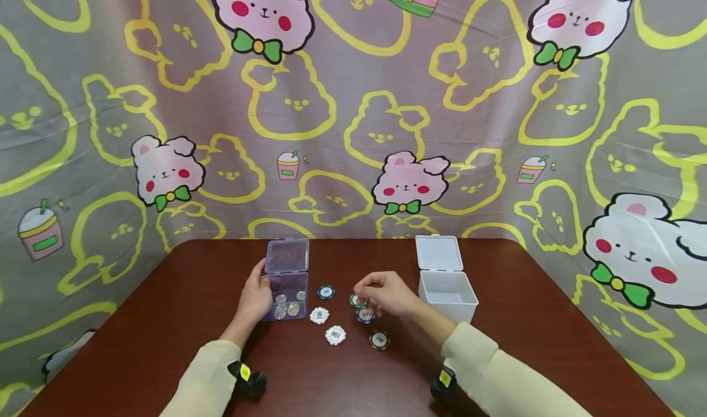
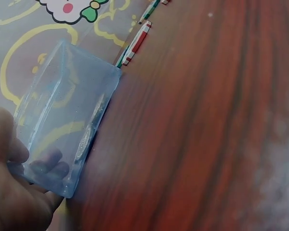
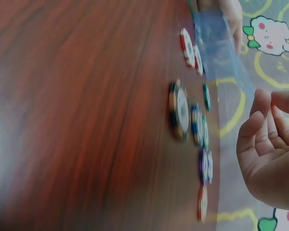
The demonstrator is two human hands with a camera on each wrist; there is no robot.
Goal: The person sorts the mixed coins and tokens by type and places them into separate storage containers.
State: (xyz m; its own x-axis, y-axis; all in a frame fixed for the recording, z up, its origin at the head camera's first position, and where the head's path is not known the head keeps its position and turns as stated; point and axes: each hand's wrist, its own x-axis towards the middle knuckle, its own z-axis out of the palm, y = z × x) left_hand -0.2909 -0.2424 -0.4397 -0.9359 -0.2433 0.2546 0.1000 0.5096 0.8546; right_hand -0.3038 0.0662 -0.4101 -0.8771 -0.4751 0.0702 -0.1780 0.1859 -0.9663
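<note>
My left hand (image 1: 256,297) grips the left side of a clear bluish plastic box (image 2: 72,106) with its lid raised. Several silver coins (image 1: 293,309) lie on the bottom of that box. My right hand (image 1: 389,293) is held over the poker chips, its thumb and index fingertips meeting in the right wrist view; I cannot tell whether a small thing is between them. Below it are a green chip (image 1: 356,301) and a blue chip (image 1: 365,316), partly covered by the fingers. A dark brown-edged chip (image 3: 179,110) lies nearer to me.
A white box (image 1: 448,300) stands with its lid open to the right of my right hand. Between the boxes lie another blue chip (image 1: 326,292) and two white chips (image 1: 335,335). A patterned curtain (image 1: 342,122) hangs behind the brown table (image 1: 309,380).
</note>
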